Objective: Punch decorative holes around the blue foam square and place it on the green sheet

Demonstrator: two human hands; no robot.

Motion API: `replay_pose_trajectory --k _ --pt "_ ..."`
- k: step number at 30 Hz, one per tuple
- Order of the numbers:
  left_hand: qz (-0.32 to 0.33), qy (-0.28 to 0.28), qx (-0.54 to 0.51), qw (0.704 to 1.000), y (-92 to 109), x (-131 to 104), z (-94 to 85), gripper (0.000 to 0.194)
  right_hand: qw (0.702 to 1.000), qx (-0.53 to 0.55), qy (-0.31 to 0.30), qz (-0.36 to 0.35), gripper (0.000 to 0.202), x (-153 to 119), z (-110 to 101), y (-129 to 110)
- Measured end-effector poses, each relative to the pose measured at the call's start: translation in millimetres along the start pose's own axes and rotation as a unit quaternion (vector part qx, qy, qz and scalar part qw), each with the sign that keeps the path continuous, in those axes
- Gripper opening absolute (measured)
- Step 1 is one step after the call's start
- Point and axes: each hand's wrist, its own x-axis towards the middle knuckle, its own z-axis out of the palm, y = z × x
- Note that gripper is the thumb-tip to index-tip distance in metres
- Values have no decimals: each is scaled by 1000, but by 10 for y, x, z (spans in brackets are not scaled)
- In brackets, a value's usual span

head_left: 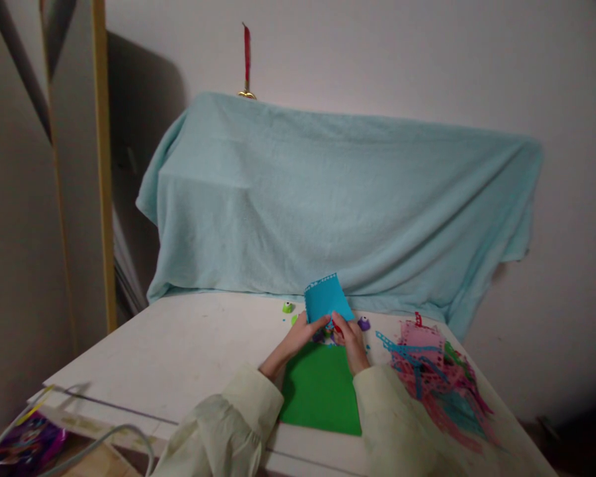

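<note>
While my left hand and right hand are both closed on the blue sheet, I hold it tilted at the far end of the green sheet, which lies flat on the white table. A row of punched holes lines the blue sheet's far edge. I see a red item at my right thumb, too blurred to identify. Just beside that hand sits a purple piece; farther right lies a heap of paper strips.
</note>
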Motion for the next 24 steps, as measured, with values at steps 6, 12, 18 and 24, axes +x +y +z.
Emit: replay_pose_trajectory --k 6,12,18,24 --pt "6 8 22 1000 -22 20 -36 49 1000 13 -19 16 53 31 -10 27" --pt "8 38 61 997 -32 21 -42 47 999 15 -22 24 53 31 -16 10" --pt "9 43 88 995 -24 19 -34 47 1000 27 -12 4 52 30 -18 22" --pt "12 54 99 994 4 1 -14 45 999 28 -24 3 52 38 -25 32"
